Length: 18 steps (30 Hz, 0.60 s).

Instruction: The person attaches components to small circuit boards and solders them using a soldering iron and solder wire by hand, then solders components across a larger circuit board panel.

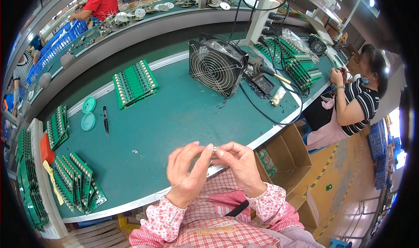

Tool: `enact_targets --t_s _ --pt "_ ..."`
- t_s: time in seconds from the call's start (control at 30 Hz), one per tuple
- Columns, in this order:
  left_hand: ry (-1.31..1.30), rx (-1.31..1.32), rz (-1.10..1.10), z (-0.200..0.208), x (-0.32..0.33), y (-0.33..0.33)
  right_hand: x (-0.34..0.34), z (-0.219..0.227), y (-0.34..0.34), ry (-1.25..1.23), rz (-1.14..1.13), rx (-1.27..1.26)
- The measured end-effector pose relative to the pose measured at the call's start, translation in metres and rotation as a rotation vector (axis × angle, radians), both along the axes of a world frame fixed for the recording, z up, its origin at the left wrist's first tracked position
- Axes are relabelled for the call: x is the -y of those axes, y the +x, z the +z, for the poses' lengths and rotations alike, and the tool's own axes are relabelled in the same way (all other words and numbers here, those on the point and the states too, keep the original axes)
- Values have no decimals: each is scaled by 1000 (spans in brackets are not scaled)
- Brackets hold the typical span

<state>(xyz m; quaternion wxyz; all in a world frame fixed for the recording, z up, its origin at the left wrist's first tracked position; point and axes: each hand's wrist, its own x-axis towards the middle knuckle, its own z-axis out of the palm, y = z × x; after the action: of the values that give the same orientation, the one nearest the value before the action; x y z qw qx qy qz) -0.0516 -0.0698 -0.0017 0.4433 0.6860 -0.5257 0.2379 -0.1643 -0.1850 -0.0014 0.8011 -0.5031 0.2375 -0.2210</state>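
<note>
My left hand (188, 171) and my right hand (242, 167) meet above the near edge of the green bench. Between their fingertips they pinch a small, pale metallic part (214, 149), too small to name more closely. Both thumbs and forefingers press together around it. Left of my hands, small light scraps (139, 153) lie on the bench top. Farther left are black tweezers (106, 122) and two round turquoise lids or shallow dishes (88, 112), side by side.
Green circuit boards (135, 84) are stacked at the back, with more boards (76, 182) at the left. A black fan (216, 67) with a wire guard stands ahead, beside a soldering iron (275, 75) and its cable. An open cardboard box (286, 154) sits below right. A co-worker (355, 95) sits at right.
</note>
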Motion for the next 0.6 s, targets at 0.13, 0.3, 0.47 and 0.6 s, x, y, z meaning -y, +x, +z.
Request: enact_targets --t_s 0.13,0.3,0.47,0.6 --pt "-9 -13 -2 -1 -1 0 -3 0 0 -2 -1 15" --pt "-18 -17 -8 0 -3 1 -5 2 0 -1 -3 25" --pt "-22 -18 -8 0 -3 0 -6 2 -1 1 -5 47" --pt "-28 -26 -16 2 -2 0 -8 3 0 8 -18 53"
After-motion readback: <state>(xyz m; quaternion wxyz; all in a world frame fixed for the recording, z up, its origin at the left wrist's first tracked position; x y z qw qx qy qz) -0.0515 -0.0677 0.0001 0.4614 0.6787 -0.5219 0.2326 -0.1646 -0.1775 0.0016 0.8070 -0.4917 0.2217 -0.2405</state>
